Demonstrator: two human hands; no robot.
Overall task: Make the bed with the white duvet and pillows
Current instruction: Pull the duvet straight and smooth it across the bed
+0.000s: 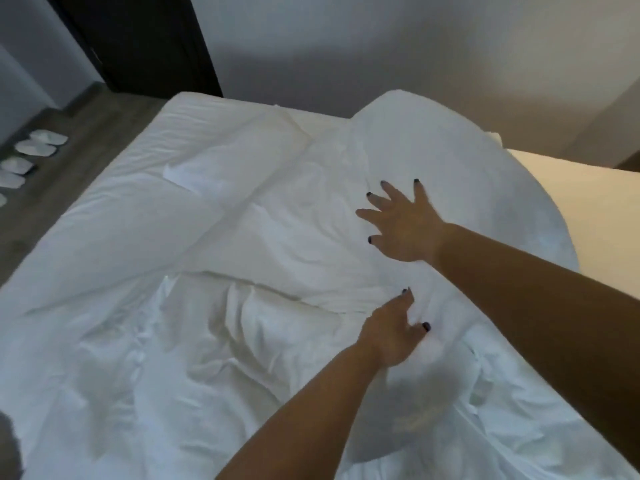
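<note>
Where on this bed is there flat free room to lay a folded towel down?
The smoothest free patch is the duvet stretch along the floor-side edge, left of the flat pillow. Centre and near end are rumpled folds. The wall side is crowded: both hands, right hand and left hand, and a raised pillow.

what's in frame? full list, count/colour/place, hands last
duvet: 1, white, rumpled, covers most of the bed, one part billowed up at the right
pillow: 1 that I can make out, white, far left part of the bed
slippers: at least 4, white, in a row on the floor at the left
floor: grey wood look, left of the bed
door: 1, dark, upper left
wall: pale, behind the bed
second bed: 1, cream, right edge
left hand: fingers relaxed, at the duvet near centre
right hand: fingers spread, over the raised duvet
</note>
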